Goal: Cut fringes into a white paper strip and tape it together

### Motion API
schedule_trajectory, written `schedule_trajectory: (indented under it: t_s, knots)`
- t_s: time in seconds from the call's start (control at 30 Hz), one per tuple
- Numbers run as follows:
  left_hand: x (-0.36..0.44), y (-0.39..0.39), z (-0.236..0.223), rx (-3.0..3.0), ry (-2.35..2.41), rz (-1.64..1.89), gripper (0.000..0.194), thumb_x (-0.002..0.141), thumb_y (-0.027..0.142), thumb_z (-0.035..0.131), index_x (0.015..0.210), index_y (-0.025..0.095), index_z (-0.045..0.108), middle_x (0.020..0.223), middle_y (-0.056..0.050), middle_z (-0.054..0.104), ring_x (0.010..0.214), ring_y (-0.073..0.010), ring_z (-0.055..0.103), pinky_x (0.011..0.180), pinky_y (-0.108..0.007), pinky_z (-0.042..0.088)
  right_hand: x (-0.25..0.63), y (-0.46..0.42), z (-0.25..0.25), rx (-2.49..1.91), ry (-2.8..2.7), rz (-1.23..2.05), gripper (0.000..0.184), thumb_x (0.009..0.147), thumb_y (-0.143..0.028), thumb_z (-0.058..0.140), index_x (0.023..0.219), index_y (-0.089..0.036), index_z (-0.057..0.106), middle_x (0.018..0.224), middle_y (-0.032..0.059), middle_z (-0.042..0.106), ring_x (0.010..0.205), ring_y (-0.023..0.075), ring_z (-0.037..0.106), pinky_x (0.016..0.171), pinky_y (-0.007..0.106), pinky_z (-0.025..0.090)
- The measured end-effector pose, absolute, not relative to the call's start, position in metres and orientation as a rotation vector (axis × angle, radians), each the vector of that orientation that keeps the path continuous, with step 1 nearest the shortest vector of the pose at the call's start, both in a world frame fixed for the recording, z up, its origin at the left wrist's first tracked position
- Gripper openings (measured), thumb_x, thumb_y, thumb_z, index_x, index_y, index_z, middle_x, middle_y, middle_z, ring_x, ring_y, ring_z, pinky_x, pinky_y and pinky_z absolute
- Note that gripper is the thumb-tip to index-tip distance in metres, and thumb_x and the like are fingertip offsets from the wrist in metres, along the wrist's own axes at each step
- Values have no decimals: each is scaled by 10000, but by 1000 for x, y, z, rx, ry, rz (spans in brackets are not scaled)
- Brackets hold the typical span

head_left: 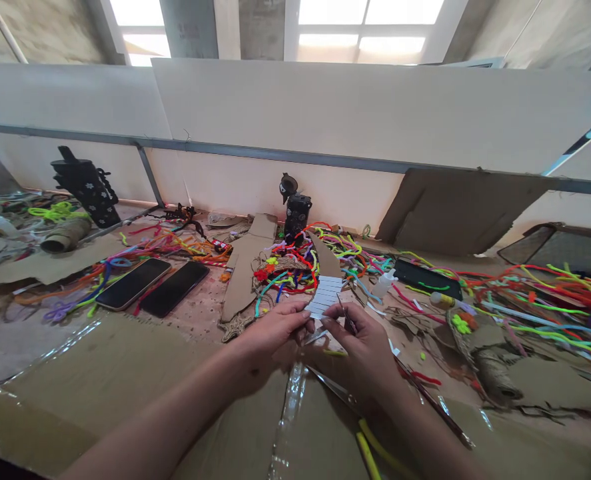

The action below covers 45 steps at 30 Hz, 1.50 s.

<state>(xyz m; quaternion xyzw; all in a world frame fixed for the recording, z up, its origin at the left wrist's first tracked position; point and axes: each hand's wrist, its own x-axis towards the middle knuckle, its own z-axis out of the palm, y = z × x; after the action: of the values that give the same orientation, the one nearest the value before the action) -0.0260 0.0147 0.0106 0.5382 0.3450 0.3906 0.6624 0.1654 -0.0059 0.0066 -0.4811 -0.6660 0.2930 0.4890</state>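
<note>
Our two hands meet at a white lined sheet (328, 291)

Starting at the left, we judge the phones (132, 283) safe enough, lying flat and well apart from our work. Nearer the middle, the heaped fuzzy stems (288, 273) crowd the sheet; a careless push could snag its edge. The sheet itself looks thin, so uneven pulling between our hands might crease or tear it. The open scissors (331, 385) lie just beside our right wrist, and dropping that wrist could nudge or catch them. Farther right, the small glue bottle (384, 283) stands upright on the cluttered worktop (215, 230), and a wide swing of the right hand could tip it.

Our left forearm slants in from the lower left, the left hand (280, 327) nearly closed, its thumb and curled fingers pinching the sheet's near left corner. The sheet tilts up in front of the cardboard piece (326, 257), between our hands and the stems. Our right forearm comes from the lower right; the right hand (368, 337) is partly curled around a slim dark tool (346, 312), thumb and forefinger drawn together by the sheet's near right corner. We cannot tell whether they grip that too.
</note>
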Motion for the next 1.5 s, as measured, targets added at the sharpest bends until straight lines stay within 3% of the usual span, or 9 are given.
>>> schedule_trajectory:
  t_s: [0.3,0.43,0.73,1.03,1.3,1.5]
  knots:
    - [-25,13,14,1224,798,889,290,798,457,716,892,188,660,812,-17,591,730,-155,487,698,-280,383,165,-7,7,-1160,-1621,706,180,880,-402,703,845,-226,713,805,25,691,674,206,548,636,308,419]
    - [-25,14,11,1221,813,899,250,801,443,711,819,201,648,800,-20,589,749,-166,496,742,-288,405,165,-5,5,-1156,-1639,695,171,891,-394,704,846,-229,709,802,19,681,680,206,545,633,307,409]
    - [-26,14,13,1159,777,946,258,823,395,725,980,191,728,829,-28,625,766,-175,525,788,-295,444,165,-5,5,-1143,-1593,755,189,838,-403,749,830,-223,693,795,7,657,697,205,536,646,304,383]
    - [-24,13,9,1126,802,952,262,832,419,716,953,188,699,814,-19,609,778,-171,553,754,-281,445,167,-5,7,-1173,-1583,847,300,907,-486,670,797,-207,664,758,2,604,709,206,503,664,308,372]
    - [-23,10,18,1150,808,962,278,820,402,726,964,164,722,812,-23,620,715,-143,522,677,-249,430,165,-5,10,-1184,-1548,934,344,865,-526,666,741,-209,619,729,6,583,710,211,496,658,309,383]
    - [-25,14,14,1189,783,948,285,819,406,730,990,178,728,841,-33,621,762,-158,539,724,-267,442,166,-4,7,-1176,-1536,947,332,876,-513,659,741,-215,603,739,-1,565,726,209,484,676,316,374]
